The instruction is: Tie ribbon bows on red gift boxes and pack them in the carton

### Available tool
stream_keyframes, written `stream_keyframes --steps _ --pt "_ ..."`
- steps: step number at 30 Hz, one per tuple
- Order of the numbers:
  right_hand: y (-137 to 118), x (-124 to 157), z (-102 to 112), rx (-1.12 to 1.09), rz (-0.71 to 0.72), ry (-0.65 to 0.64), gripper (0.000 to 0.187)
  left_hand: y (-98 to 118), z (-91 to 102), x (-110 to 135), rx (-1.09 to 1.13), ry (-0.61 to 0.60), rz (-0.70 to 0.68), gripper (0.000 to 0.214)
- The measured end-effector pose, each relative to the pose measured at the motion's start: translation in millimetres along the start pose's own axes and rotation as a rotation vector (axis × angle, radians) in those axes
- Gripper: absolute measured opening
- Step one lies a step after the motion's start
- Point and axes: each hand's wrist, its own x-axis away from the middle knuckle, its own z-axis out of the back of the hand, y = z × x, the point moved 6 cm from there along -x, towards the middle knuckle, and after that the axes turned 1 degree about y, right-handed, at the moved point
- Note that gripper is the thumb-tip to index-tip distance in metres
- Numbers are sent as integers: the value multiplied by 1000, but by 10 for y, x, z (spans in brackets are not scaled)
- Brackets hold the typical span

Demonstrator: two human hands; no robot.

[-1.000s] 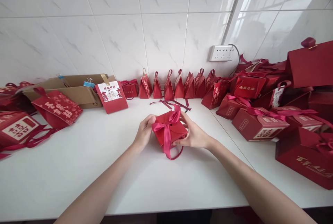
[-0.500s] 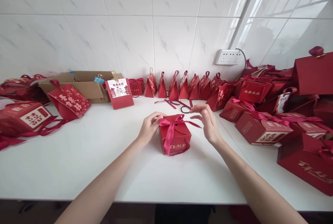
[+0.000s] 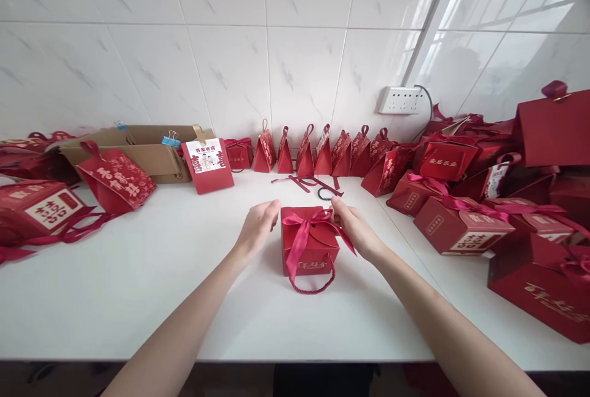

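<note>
A small red gift box (image 3: 318,242) with gold lettering on its front stands upright on the white table. A pink-red satin ribbon (image 3: 300,243) is tied in a bow across its top. From the front hangs a twisted red cord handle (image 3: 318,291), looping down onto the table. My left hand (image 3: 258,228) is closed just left of the box, a small gap between them; nothing shows in its fingers. At the box's upper right corner, my right hand (image 3: 356,228) has its fingers closed on the ribbon's right side; the exact grip is partly hidden.
Triangular red gift boxes (image 3: 305,151) line the wall. More ribboned red boxes (image 3: 463,225) pile up at right. A cardboard box (image 3: 161,163) with a blue clip (image 3: 171,138) is at back left. Ribbon scraps (image 3: 299,183) and a black ring (image 3: 325,194) lie behind the gift box.
My left hand has come off the box's top left edge and curled up. My right hand has closed and moved in to the ribbon. The cord handle hangs in a wider loop.
</note>
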Motion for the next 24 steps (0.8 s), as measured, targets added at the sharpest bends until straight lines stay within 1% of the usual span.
stream_keyframes --steps 2,5,7,9,11,12,14,16,17,20,21,22,24 --pt "-28 29 -25 -6 -38 -4 53 33 -53 43 -74 -37 -3 44" --pt "-60 55 -63 -62 -54 -52 41 74 -95 82 -128 -26 -26 38" --pt "-67 50 -53 -109 -28 -55 37 115 -104 92 -119 -7 -82 34" --pt "-79 33 -44 -167 39 -67 35 154 -68 102 -107 80 -163 32" --pt "-93 14 -34 -172 121 -67 34 154 -11 119 -109 210 -234 31" --pt "-95 6 -27 -135 149 -53 34 134 8 128 -113 264 -264 30" --pt "-88 -4 -17 -37 166 -17 36 73 21 138 -133 327 -323 29" --pt "-75 -3 -15 6 144 9 37 19 23 145 -162 362 -401 27" --pt "-73 3 -18 -8 135 12 37 6 28 150 -174 379 -450 26" --pt "-89 23 -40 -116 161 -13 34 40 52 184 -192 431 -629 26" --pt "-94 26 -46 -146 183 -22 33 56 58 189 -196 440 -667 26" --pt "-93 24 -49 -167 203 -27 32 65 61 186 -202 444 -678 26" --pt "-59 5 -40 -172 212 -10 31 51 57 153 -212 432 -620 26"
